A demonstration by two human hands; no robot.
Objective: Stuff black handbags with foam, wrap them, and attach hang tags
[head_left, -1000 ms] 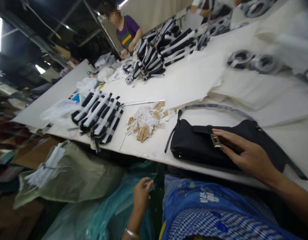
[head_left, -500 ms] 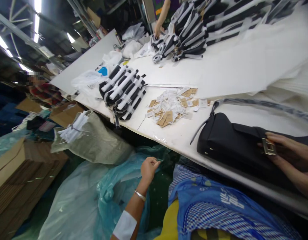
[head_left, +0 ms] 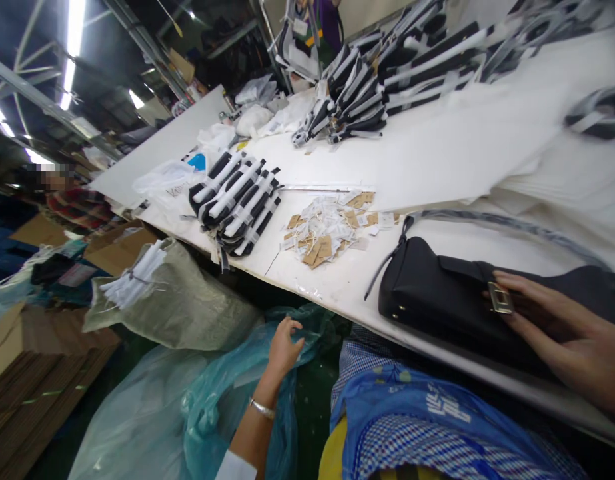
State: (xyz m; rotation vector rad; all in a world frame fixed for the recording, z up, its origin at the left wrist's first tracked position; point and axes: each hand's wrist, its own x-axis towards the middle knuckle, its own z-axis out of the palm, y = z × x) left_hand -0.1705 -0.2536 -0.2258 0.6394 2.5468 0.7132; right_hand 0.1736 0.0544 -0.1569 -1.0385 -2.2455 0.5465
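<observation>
Since the frame of half a second ago, the left hand (head_left: 283, 350) has loosened: its fingers, which were pinched together, now stand somewhat apart, and I see nothing between them. Right hand (head_left: 562, 333) remains at the black bag (head_left: 437, 293), which lies on the worktop (head_left: 332, 293) close to the front edge; its thumb and index finger hold the metal clasp (head_left: 500, 299) narrowly between them. As for progress, the flap (head_left: 460, 268) is already down, and the long strap (head_left: 527, 230) seems covered with film. Whether the clasp is locked, I cannot tell. No tag is visible on the bag, while a heap of loose tags (head_left: 322, 230) lies near its left end. Farther left is a stack of black-and-white bundles (head_left: 237, 200), with a larger pile (head_left: 357, 93) beyond. White sheets (head_left: 562, 173) lie behind the strap, and teal plastic (head_left: 212, 407) is below the worktop; nothing seems to block the clasp except the fingers themselves.
</observation>
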